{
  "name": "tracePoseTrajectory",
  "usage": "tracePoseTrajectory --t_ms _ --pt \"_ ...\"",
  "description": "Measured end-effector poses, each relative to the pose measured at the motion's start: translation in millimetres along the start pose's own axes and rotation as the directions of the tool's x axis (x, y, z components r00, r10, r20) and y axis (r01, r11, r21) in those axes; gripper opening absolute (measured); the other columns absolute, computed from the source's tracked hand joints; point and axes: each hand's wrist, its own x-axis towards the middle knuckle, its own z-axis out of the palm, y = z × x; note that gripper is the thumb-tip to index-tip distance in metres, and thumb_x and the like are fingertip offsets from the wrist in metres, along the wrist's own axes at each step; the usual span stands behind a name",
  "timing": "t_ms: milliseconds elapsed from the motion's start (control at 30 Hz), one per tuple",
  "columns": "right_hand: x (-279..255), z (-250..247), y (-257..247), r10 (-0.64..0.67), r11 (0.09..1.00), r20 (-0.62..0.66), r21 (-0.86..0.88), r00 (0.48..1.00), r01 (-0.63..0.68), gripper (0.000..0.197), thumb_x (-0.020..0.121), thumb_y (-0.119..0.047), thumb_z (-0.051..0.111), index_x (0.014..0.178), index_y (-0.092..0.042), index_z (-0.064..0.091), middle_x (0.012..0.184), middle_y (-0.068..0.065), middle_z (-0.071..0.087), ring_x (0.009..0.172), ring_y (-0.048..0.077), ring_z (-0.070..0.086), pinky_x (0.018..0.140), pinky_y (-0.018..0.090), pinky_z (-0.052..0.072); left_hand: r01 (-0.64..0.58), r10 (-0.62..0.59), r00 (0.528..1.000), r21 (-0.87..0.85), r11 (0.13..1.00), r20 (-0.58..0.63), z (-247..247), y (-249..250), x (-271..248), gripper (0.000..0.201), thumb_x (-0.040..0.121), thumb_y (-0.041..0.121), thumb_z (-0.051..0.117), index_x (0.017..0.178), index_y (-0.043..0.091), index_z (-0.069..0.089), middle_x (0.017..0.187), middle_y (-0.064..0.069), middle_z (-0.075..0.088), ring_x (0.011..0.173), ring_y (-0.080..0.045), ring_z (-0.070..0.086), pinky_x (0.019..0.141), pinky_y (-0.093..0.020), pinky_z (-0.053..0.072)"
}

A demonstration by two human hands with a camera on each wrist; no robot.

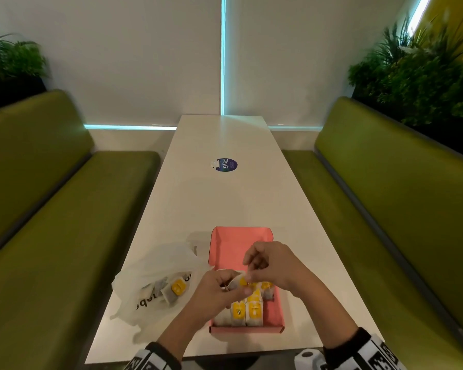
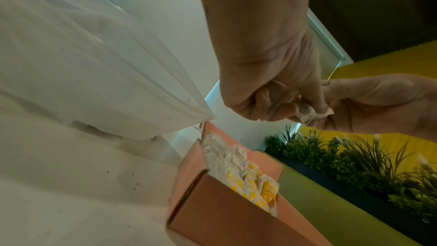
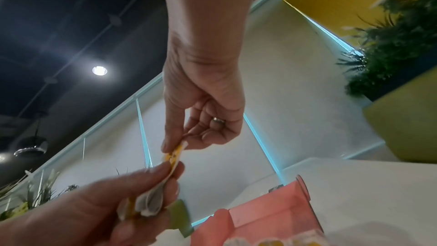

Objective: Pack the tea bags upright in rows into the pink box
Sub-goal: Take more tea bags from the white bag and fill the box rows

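The pink box [image 1: 225,244] lies open on the white table [image 1: 225,198], its near part holding several upright tea bags [image 1: 245,311] with yellow labels. Just above those rows my two hands share one tea bag [image 1: 238,282]. My left hand [image 1: 231,288] grips its pouch [image 3: 151,203] between curled fingers and thumb. My right hand [image 1: 249,273] pinches the yellow tag [image 3: 175,153] between thumb and forefinger. The left wrist view shows the crumpled pouch [image 2: 305,115] in the left hand [image 2: 267,104], above the box [image 2: 212,209]. The box's far half is bare.
A white plastic bag [image 1: 158,273] with more tea bags [image 1: 177,288] lies left of the box. A round blue sticker [image 1: 226,165] sits mid-table. Green benches [image 1: 64,209] flank the table, with plants [image 1: 417,76] behind. A white roll [image 1: 309,357] sits below the near edge.
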Motion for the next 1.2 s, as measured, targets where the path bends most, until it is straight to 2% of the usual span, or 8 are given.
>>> tracePoseTrajectory --t_ms 133,267,333,533,733,900,1100,1200 --pt "4 2 9 0.026 0.995 -0.184 0.096 0.982 -0.009 0.024 0.071 -0.011 0.079 0.086 -0.021 0.064 0.081 -0.005 0.065 0.065 0.008 0.054 0.067 0.025 0.050 -0.027 0.025 0.998 -0.034 0.999 -0.053 1 4 1 0.009 0.083 0.016 0.069 0.075 0.011 0.070 0.059 0.007 0.063 0.053 -0.003 0.051 0.051 -0.020 0.042" --pt "2 2 14 0.079 0.996 -0.091 0.035 0.993 -0.076 0.020 0.068 -0.024 0.082 0.081 -0.019 0.067 0.094 -0.003 0.063 0.073 0.010 0.057 0.065 0.027 0.049 -0.034 0.027 0.994 -0.060 0.998 -0.107 1 5 1 0.017 0.080 0.023 0.071 0.079 0.007 0.073 0.067 -0.007 0.067 0.052 -0.006 0.051 0.051 -0.020 0.042" --pt "2 3 15 0.072 0.997 -0.106 -0.010 0.992 -0.073 0.011 0.074 -0.019 0.077 0.077 -0.019 0.067 0.092 0.000 0.064 0.076 0.010 0.060 0.071 0.031 0.052 -0.033 0.025 0.994 -0.078 0.996 -0.110 1 5 1 0.011 0.080 0.018 0.072 0.081 0.008 0.073 0.062 -0.001 0.063 0.052 -0.005 0.050 0.050 -0.019 0.042" --pt "1 -1 11 0.059 0.991 -0.028 -0.121 0.998 -0.062 0.013 0.077 -0.016 0.075 0.073 -0.020 0.063 0.082 -0.008 0.059 0.070 0.005 0.055 0.065 0.020 0.046 -0.043 0.038 0.994 -0.041 0.998 -0.102 -3 9 4 0.022 0.079 0.028 0.067 0.091 0.011 0.072 0.071 -0.007 0.071 0.052 -0.008 0.052 0.049 -0.019 0.041" --pt "3 9 13 -0.016 0.998 -0.468 -0.056 0.884 -0.012 0.024 0.073 -0.021 0.079 0.071 -0.022 0.055 0.089 -0.006 0.057 0.070 0.010 0.057 0.068 0.023 0.049 -0.083 0.064 0.957 -0.057 0.995 -0.281 0 12 6 0.011 0.085 0.013 0.067 0.075 0.009 0.068 0.057 -0.002 0.064 0.045 -0.001 0.049 0.046 -0.016 0.040" --pt "0 25 19 -0.032 0.989 -0.238 -0.146 0.971 -0.003 0.027 0.063 -0.034 0.084 0.070 -0.021 0.061 0.101 -0.008 0.054 0.076 0.010 0.059 0.069 0.019 0.048 -0.106 0.059 0.931 -0.112 0.988 -0.359 5 16 6 0.007 0.085 0.006 0.065 0.079 0.009 0.066 0.051 0.009 0.060 0.044 0.001 0.051 0.045 -0.014 0.041" --pt "2 34 26 -0.101 0.991 -0.345 -0.118 0.933 0.064 0.004 0.080 -0.015 0.072 0.080 -0.012 0.073 0.098 -0.002 0.059 0.072 0.002 0.056 0.068 0.006 0.040 -0.115 0.090 0.876 -0.024 0.993 -0.474 1 7 9 0.011 0.084 0.011 0.067 0.073 0.014 0.068 0.055 0.005 0.056 0.056 -0.008 0.050 0.058 -0.023 0.045" --pt "-1 30 22 -0.094 0.996 -0.341 -0.045 0.935 0.083 0.014 0.080 -0.015 0.071 0.070 -0.023 0.068 0.100 -0.007 0.059 0.071 0.000 0.057 0.068 0.006 0.042 -0.126 0.140 0.865 0.060 0.990 -0.482 0 5 7 0.008 0.084 0.017 0.068 0.077 0.020 0.071 0.064 0.006 0.069 0.062 -0.012 0.061 0.065 -0.025 0.050"
